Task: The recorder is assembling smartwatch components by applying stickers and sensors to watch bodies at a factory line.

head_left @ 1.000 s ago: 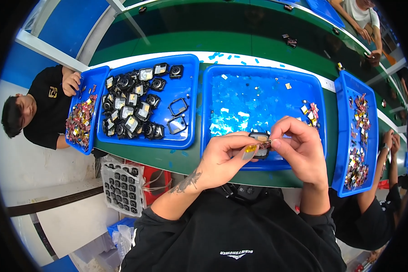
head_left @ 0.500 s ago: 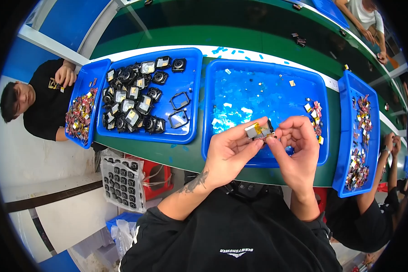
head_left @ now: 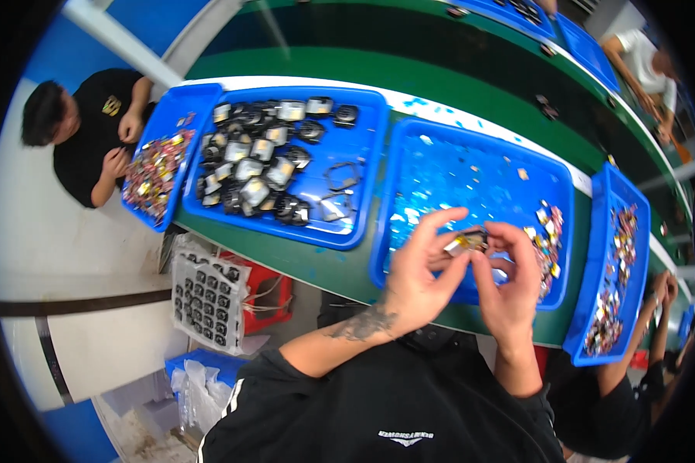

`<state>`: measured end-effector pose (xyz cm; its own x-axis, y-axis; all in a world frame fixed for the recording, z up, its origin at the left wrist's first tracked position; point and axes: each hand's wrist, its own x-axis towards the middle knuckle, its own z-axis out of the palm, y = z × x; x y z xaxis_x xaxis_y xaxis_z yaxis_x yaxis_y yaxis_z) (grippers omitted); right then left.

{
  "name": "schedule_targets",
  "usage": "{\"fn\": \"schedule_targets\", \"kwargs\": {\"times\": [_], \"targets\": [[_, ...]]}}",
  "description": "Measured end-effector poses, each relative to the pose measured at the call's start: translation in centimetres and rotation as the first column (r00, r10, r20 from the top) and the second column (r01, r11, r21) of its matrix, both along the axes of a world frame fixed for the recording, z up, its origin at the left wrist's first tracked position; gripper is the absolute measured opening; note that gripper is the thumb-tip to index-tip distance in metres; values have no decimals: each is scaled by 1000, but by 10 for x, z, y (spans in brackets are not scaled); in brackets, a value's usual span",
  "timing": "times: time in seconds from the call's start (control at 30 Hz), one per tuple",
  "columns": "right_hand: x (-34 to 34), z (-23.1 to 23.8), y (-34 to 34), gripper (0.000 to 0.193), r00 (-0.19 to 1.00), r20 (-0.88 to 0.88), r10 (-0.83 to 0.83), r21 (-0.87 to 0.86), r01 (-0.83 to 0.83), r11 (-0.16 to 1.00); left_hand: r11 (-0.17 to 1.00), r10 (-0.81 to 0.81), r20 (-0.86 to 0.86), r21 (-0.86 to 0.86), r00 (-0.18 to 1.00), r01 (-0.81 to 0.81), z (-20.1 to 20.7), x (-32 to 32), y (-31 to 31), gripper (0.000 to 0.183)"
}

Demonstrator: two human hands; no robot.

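Observation:
Over the blue tray [head_left: 449,160] in front of me, both my hands grip a small electronic module [head_left: 465,244]. It has a silver, battery-like face, yellow tape and a dark edge. My left hand [head_left: 418,284] pinches its left side with thumb and fingers, the index finger sticking out above. On the dark right end, my right hand [head_left: 511,289] closes thumb and fingertips. The module is tilted and slightly blurred, so finer parts cannot be made out. Small silver, yellow and reddish parts [head_left: 547,245] lie in that tray, right of my hands.
Left is a blue tray [head_left: 361,143] of black watch-like housings [head_left: 266,150]. Narrower trays of small parts stand at far left [head_left: 195,104] and right [head_left: 594,231]. A co-worker [head_left: 89,139] sits left; others work right. Below the table are a red stool [head_left: 274,289] and a packed sheet [head_left: 207,297].
The view has swung, shifting the trays rightward in the picture. The module has tilted between my hands, and my left index finger has lifted. The left co-worker's hands have come lower.

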<state>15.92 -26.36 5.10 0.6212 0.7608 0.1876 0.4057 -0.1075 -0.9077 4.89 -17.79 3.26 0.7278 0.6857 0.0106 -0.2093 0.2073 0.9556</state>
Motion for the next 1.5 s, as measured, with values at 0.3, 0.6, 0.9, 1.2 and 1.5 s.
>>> {"fn": "schedule_targets", "kwargs": {"times": [0.3, 0.6, 0.9, 1.2, 1.5], "targets": [[184, 4, 117, 36, 967, -252, 23, -205, -77, 976, 243, 661, -203, 969, 723, 50, 4, -41, 155, 21], [223, -43, 145, 46, 866, 500, -31, -383, 253, 889, -184, 707, -258, 832, 659, 523, -36, 1, 201, 25], [155, 27, 3, 11, 792, 502, 347, -516, -48, 855, 399, 636, -542, 840, 549, 367, -26, 4, 212, 18], [168, -19, -31, 13, 784, 603, 147, -496, 224, 839, 980, -196, -13, -35, 980, 196, 29, -13, 115, 34], [89, 13, -13, 7, 972, -219, -78, 59, 93, 994, 989, -142, -40, 41, 989, 144, 0, 28, 37, 33]]}}
